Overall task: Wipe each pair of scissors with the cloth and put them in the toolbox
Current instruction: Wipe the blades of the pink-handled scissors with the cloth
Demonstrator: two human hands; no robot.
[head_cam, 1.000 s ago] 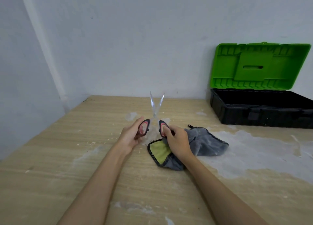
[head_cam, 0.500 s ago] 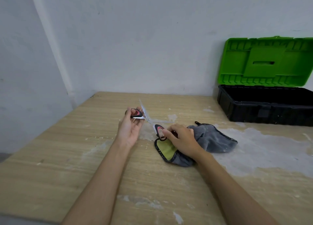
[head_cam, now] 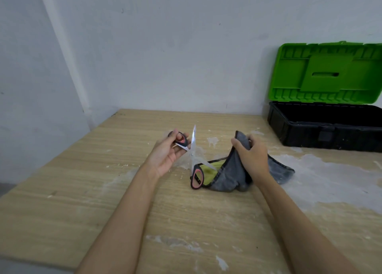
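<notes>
My left hand [head_cam: 168,155] grips one black-and-pink handle of a pair of scissors [head_cam: 193,149] with its blades spread wide. One blade points up; the other handle hangs low over the cloth's yellow-green side. My right hand [head_cam: 251,156] pinches a bunched corner of the grey cloth [head_cam: 227,175] and lifts it off the table, just right of the scissors. The toolbox [head_cam: 322,127], black with its green lid raised, stands open at the back right against the wall.
The wooden table [head_cam: 82,191] bears white plaster-like smears, the largest one to the right of the cloth. A white wall runs behind the table, and the table's left edge drops off beside a corner pillar.
My right hand has let go of the scissors' handle and taken hold of the cloth, lifting it. The left hand has kept the scissors and turned them, so one blade points up.
</notes>
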